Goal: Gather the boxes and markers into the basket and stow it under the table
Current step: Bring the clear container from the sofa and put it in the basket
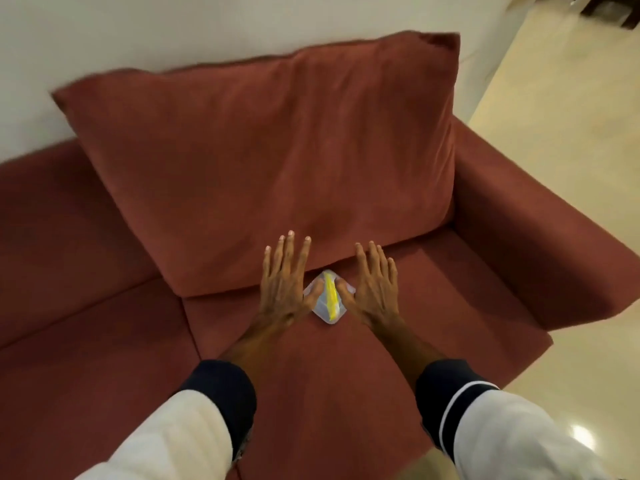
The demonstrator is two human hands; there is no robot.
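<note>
A small clear plastic box (328, 299) with a yellow strip across it lies on the red sofa seat (311, 368), just in front of the back cushion. My left hand (284, 282) is on its left side and my right hand (375, 287) on its right. Both hands have straight, spread fingers pointing toward the cushion. Each thumb touches a side of the box, so the box sits between the two thumbs. No basket, marker or table shows in this view.
A large red back cushion (270, 161) leans against the white wall right behind the box. The sofa's right armrest (540, 244) rises beside the seat, with glossy cream floor (571, 109) beyond it. A seam splits the seat on the left.
</note>
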